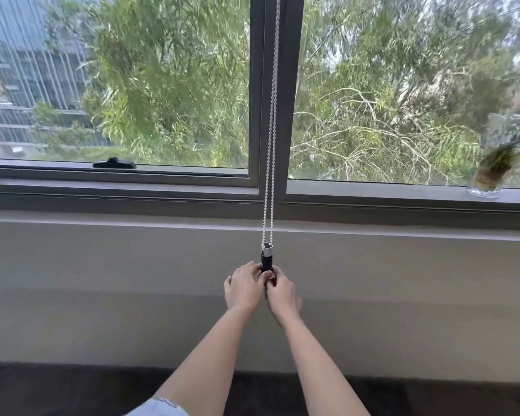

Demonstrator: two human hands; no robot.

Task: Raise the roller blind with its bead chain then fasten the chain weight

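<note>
The bead chain (271, 121) hangs as a two-strand loop down the window mullion (278, 85) and ends in the weight (266, 259), a dark cylinder with a pale cap, which sits in front of the wall (102, 265) just below the sill (132, 202). Both hands meet at the lower end of the weight: the left hand (243, 291) closes its fingertips on the left side, and the right hand (281, 295) pinches the right side and underside. No blind fabric shows over the glass, so the raising step is judged complete and fastening is the step in hand. The fastening point is hidden behind the hands (its type cannot be told). Handling, as a judgement: the weight is rigid, small and light, with a smooth body that may slip in a fingertip pinch; grip it around the dark barrel, not the cap where the chain enters. The chain is limp, carries load only in tension, and will swing or twist if slack; keep both strands taut and parallel while seating the weight. Do not pull hard on one strand, as this may run the blind back down. A glass (484, 187) of plant cuttings stands on the sill well to the right, clear of the work.
</note>
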